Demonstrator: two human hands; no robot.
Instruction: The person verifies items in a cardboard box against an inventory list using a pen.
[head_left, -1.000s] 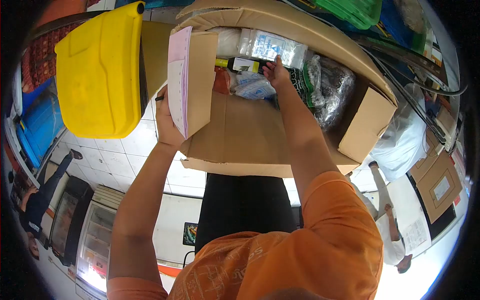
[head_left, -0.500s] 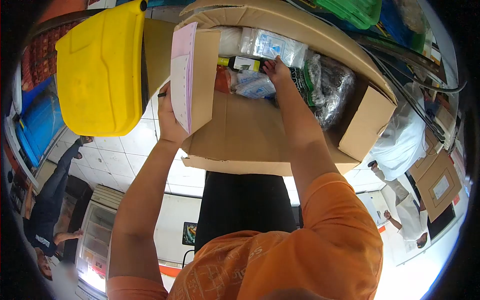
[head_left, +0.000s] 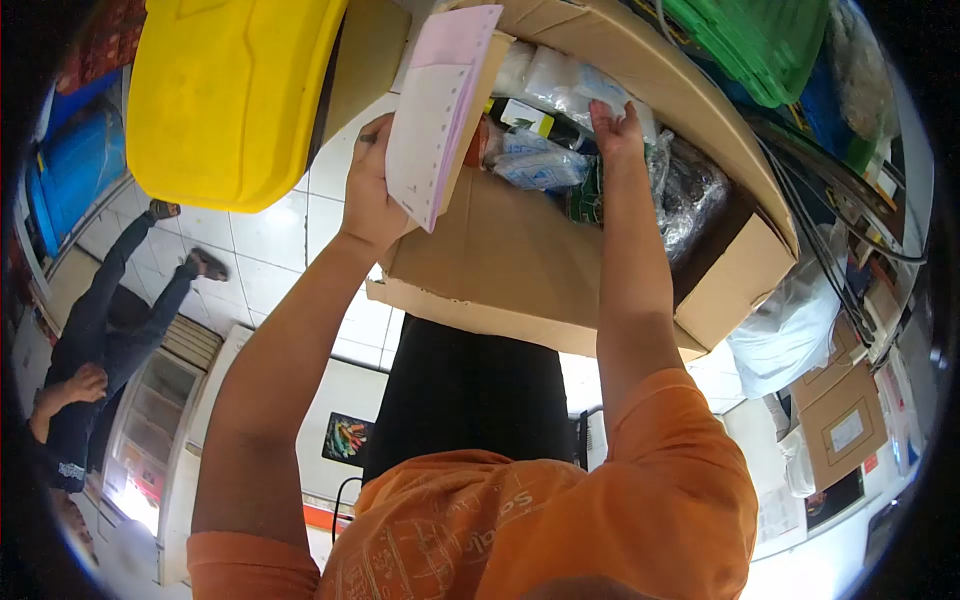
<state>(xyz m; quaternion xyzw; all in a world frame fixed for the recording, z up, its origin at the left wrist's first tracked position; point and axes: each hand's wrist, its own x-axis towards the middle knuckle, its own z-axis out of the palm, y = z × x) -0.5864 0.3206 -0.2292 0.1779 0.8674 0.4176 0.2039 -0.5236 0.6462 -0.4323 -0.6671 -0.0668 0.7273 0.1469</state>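
Observation:
My left hand (head_left: 372,195) grips a stack of white and pink sheets (head_left: 435,120) with holes along the edge, at the left side of an open cardboard box (head_left: 500,250). A dark pen-like tip (head_left: 367,138) pokes out by its fingers. My right hand (head_left: 618,130) reaches into the box, fingers apart, over clear plastic packets (head_left: 565,80) with blue print. Around it lie a packet with blue print (head_left: 540,160), a dark bottle with a white and yellow-green label (head_left: 525,117), a green printed packet (head_left: 585,198) and a dark plastic-wrapped bundle (head_left: 695,200).
A yellow lid (head_left: 230,100) stands left of the box, a green crate (head_left: 750,40) at the upper right. Black cables (head_left: 815,215) run beside a white plastic bag (head_left: 785,335) on the right. Another person (head_left: 95,350) is at the left on the tiled floor (head_left: 265,240).
The view has shifted. My right hand has moved right within the box, from near the bottle to over the clear packets. The sheets now tilt more to the right. The person at left has stepped.

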